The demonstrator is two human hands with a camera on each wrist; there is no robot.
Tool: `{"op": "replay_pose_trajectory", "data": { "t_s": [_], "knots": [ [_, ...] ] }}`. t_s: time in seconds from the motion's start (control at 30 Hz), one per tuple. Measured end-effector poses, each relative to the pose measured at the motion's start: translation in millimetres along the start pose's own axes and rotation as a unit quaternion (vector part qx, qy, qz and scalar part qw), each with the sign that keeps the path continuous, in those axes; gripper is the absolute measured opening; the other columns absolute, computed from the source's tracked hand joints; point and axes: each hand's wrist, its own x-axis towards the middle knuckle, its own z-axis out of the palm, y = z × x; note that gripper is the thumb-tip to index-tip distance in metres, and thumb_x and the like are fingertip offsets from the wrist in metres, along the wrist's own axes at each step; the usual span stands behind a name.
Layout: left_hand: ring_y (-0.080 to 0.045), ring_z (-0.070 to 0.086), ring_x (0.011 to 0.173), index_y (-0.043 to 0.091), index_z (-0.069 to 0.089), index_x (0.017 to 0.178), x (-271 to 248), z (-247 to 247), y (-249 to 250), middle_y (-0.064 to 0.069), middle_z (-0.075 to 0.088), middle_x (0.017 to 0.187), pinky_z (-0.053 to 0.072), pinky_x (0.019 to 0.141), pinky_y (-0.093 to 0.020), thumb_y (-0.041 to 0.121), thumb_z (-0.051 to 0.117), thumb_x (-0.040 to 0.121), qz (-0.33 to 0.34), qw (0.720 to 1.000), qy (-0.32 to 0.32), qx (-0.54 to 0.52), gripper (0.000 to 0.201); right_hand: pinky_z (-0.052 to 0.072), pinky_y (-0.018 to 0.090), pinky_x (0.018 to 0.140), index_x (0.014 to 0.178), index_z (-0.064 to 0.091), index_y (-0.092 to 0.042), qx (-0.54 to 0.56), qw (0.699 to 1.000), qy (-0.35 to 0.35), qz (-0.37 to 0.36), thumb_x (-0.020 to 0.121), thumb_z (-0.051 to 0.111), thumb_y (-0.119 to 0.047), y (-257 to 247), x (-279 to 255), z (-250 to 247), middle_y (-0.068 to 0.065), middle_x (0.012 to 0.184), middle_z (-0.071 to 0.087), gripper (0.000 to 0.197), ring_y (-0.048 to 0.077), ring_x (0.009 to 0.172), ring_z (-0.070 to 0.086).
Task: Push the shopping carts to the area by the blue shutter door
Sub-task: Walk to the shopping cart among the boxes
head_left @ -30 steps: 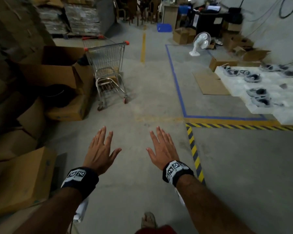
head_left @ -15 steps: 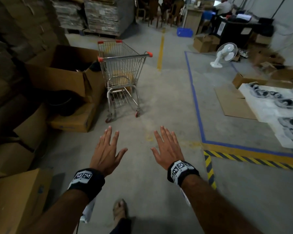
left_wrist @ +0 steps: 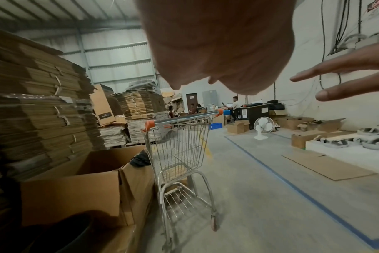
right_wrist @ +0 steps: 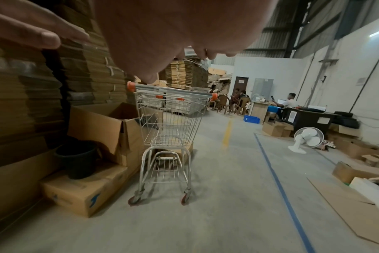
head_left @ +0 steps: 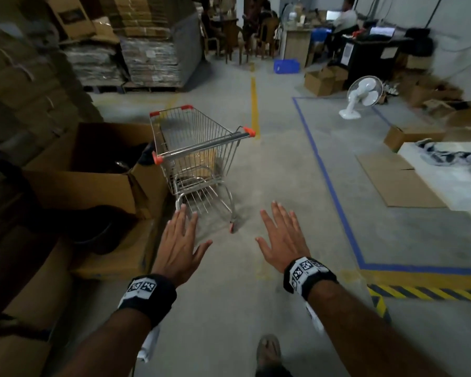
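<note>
Shopping cart [head_left: 199, 156] ahead of both grips

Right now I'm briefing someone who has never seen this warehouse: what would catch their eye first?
Probably the two open hands, left hand and right hand, stretched forward and holding nothing. Just beyond them stands a wire shopping cart with orange handle caps, its left side close against an open cardboard box. To the right, a blue floor line marks off a bay where a white fan stands.
</note>
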Motion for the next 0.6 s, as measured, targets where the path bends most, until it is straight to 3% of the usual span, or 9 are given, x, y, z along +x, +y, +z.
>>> {"op": "replay_pose_trajectory", "data": {
  "t_s": [0.17,0.33,0.5,0.6],
  "knots": [
    [-0.025,-0.007,0.152,0.017,0.009,0.159,114.3,22.1,-35.0,-0.008,-0.014,0.164,0.002,0.12,-0.041,0.067,0.027,0.096,-0.006,1.0,0.02,0.005,0.083,0.012,0.053,0.122,0.155,0.031,-0.014,0.021,1.0,0.008,-0.016,0.091,0.052,-0.046,22.7,122.1,29.1,0.021,0.163,0.02,0.075,0.035,0.151,0.016],
    [-0.033,0.0,0.152,0.015,0.01,0.159,225.4,36.2,-69.9,-0.016,-0.008,0.165,0.011,0.122,-0.049,0.07,0.026,0.094,-0.025,0.998,-0.007,0.051,0.086,0.005,0.05,0.123,0.157,0.024,-0.016,0.042,0.998,-0.007,-0.045,0.094,0.054,-0.044,42.8,239.3,57.9,0.019,0.164,0.015,0.075,0.033,0.152,0.012],
    [-0.04,0.005,0.151,0.015,0.012,0.158,330.8,36.4,-99.9,-0.021,-0.003,0.164,0.015,0.121,-0.057,0.054,0.053,0.093,-0.078,0.995,-0.001,0.064,0.086,0.003,0.049,0.123,0.159,0.017,-0.017,0.032,0.994,-0.026,-0.096,0.097,0.048,-0.047,68.5,349.8,84.3,0.017,0.166,0.008,0.076,0.031,0.153,0.006],
    [-0.037,0.004,0.152,0.017,0.011,0.158,370.7,46.3,-117.6,-0.02,-0.001,0.165,0.008,0.121,-0.052,0.054,0.056,0.092,-0.083,0.994,-0.013,0.066,0.088,0.004,0.048,0.123,0.159,0.015,-0.018,0.05,0.991,-0.048,-0.112,0.097,0.049,-0.048,73.7,403.3,97.5,0.016,0.166,0.005,0.078,0.03,0.153,0.004]
  ]
}}
